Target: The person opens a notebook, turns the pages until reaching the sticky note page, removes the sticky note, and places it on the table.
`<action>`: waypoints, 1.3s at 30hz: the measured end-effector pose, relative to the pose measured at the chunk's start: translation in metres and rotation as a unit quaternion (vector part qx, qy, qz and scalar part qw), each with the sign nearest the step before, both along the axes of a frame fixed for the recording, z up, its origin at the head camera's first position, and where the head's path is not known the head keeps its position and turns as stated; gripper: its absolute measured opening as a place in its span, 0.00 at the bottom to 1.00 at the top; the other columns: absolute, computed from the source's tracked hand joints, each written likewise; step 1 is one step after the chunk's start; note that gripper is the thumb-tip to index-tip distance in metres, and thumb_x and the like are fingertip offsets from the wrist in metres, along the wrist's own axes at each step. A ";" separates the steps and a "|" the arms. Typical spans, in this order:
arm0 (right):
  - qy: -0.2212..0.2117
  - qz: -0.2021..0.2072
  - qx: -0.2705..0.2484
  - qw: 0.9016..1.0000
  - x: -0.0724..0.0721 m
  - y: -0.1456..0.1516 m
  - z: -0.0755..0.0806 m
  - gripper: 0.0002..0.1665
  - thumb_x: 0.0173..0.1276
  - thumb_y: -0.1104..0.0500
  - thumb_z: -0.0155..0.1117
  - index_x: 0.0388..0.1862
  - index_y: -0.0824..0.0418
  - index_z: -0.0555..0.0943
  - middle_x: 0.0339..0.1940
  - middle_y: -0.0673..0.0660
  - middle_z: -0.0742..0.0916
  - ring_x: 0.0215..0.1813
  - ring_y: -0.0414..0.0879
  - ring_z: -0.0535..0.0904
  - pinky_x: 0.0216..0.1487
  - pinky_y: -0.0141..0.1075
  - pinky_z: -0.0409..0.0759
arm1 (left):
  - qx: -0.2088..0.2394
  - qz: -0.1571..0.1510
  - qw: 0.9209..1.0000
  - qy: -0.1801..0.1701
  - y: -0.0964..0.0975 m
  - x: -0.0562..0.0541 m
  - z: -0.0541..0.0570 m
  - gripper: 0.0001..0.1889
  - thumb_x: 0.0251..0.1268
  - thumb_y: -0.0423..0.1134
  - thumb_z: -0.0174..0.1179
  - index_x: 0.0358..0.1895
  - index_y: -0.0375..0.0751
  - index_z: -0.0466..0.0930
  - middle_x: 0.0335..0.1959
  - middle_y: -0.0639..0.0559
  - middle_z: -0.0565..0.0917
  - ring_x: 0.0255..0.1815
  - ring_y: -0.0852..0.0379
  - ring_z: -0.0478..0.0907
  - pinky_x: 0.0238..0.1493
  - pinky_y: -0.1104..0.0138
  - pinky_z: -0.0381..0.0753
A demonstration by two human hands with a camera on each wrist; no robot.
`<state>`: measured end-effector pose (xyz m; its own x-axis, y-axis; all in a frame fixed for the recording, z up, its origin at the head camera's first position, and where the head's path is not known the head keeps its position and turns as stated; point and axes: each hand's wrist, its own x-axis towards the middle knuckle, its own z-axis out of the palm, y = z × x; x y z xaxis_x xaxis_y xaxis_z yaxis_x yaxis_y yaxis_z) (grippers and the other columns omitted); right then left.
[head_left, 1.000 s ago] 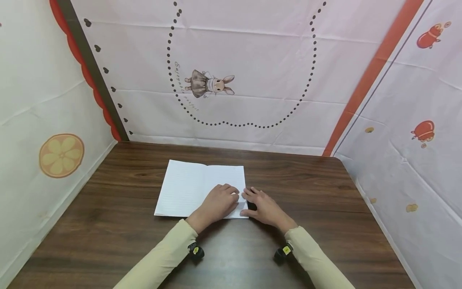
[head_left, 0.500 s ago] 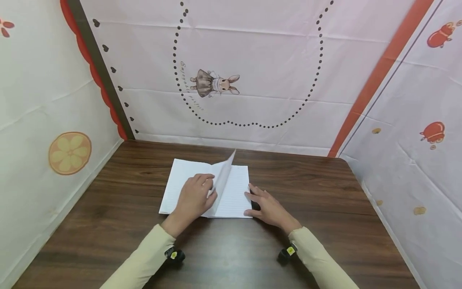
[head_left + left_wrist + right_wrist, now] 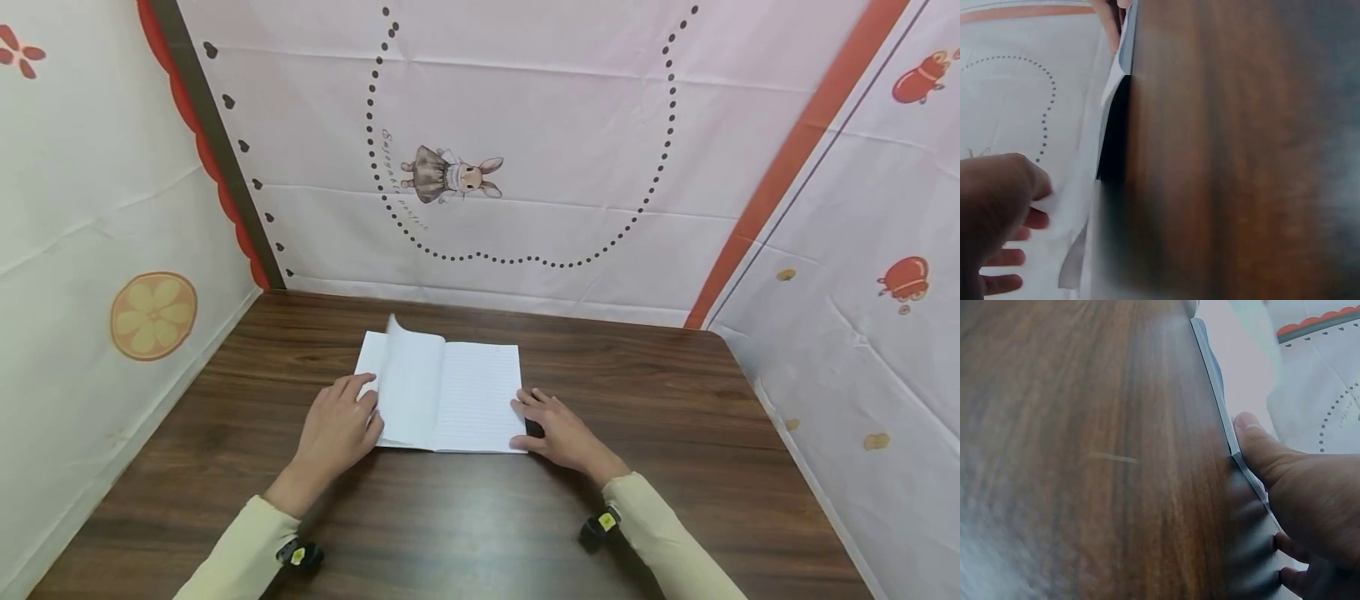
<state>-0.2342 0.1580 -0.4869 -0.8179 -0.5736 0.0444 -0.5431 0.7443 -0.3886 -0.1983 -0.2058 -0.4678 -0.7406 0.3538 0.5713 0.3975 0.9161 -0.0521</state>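
Note:
An open notebook (image 3: 480, 400) with white lined pages lies on the wooden table. One of its leaves (image 3: 412, 392) leans over the left half, its far corner curling upward. My left hand (image 3: 337, 421) is at the left side of that leaf, fingertips and thumb touching near its outer edge; the left wrist view shows this hand (image 3: 997, 212) with the fingers spread apart. My right hand (image 3: 558, 429) rests at the notebook's right edge, thumb on the near corner and fingers along the side. In the right wrist view its thumb (image 3: 1257, 437) lies on the page edge.
The dark brown table (image 3: 480, 525) surrounds the notebook. Behind it hangs a pale printed cloth (image 3: 562, 167) with a rabbit figure, and similar cloths stand at left and right. A small black device is strapped at each wrist.
My left hand has moved leftward with a leaf, which rose from the right half, stood upright and now leans over the left half. The right hand has stayed at the notebook's right edge.

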 end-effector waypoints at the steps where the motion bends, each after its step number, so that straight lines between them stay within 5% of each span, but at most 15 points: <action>1: 0.000 -0.001 0.001 1.000 0.000 0.001 0.000 0.43 0.59 0.35 0.58 0.69 0.54 0.65 0.71 0.53 0.65 0.73 0.54 0.54 0.70 0.53 0.53 | -0.003 0.004 1.000 -0.007 -0.001 0.001 -0.003 0.09 0.50 0.40 0.55 0.25 0.37 0.79 0.46 0.40 0.80 0.48 0.42 0.76 0.37 0.52 0.76; 13: -0.010 -0.010 0.014 1.000 -0.002 0.001 -0.001 0.44 0.57 0.32 0.57 0.69 0.52 0.64 0.72 0.50 0.64 0.74 0.52 0.52 0.69 0.52 0.54 | 0.004 0.071 0.989 -0.131 -0.004 0.005 -0.017 0.12 0.49 0.42 0.59 0.27 0.33 0.79 0.50 0.36 0.79 0.51 0.38 0.73 0.42 0.47 0.74; 22: -0.007 -0.014 0.015 1.000 -0.001 0.001 0.001 0.45 0.57 0.32 0.57 0.69 0.51 0.64 0.71 0.51 0.64 0.73 0.52 0.54 0.69 0.53 0.55 | 0.040 0.103 0.985 -0.135 -0.011 0.005 -0.013 0.31 0.40 0.49 0.69 0.44 0.28 0.71 0.57 0.29 0.70 0.56 0.34 0.69 0.50 0.44 0.72; 27: -0.008 -0.012 0.015 1.000 0.000 0.001 0.001 0.45 0.58 0.32 0.56 0.69 0.51 0.63 0.71 0.51 0.64 0.73 0.51 0.53 0.69 0.52 0.55 | 0.005 0.051 0.992 -0.119 -0.015 0.002 -0.015 0.40 0.43 0.48 0.70 0.61 0.33 0.66 0.64 0.31 0.64 0.63 0.34 0.63 0.60 0.47 0.66; 34: -0.014 -0.012 0.018 1.000 -0.001 0.001 0.000 0.45 0.58 0.31 0.56 0.70 0.51 0.63 0.72 0.50 0.63 0.74 0.50 0.52 0.70 0.51 0.54 | -0.065 -0.060 0.991 -0.096 -0.022 0.003 -0.022 0.30 0.56 0.39 0.64 0.64 0.47 0.69 0.64 0.37 0.69 0.63 0.35 0.65 0.56 0.45 0.70; 39: -0.021 -0.017 0.031 0.999 -0.001 0.000 0.001 0.45 0.57 0.30 0.56 0.70 0.49 0.62 0.72 0.48 0.63 0.74 0.48 0.52 0.70 0.50 0.53 | -0.046 -0.080 0.983 -0.158 -0.030 0.006 -0.023 0.24 0.63 0.40 0.57 0.64 0.48 0.70 0.63 0.38 0.69 0.64 0.34 0.64 0.57 0.43 0.67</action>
<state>-0.2356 0.1584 -0.4860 -0.8377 -0.5455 -0.0254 -0.5008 0.7859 -0.3629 -0.1922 -0.2357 -0.4908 -0.8063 0.5203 0.2812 0.5464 0.8373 0.0175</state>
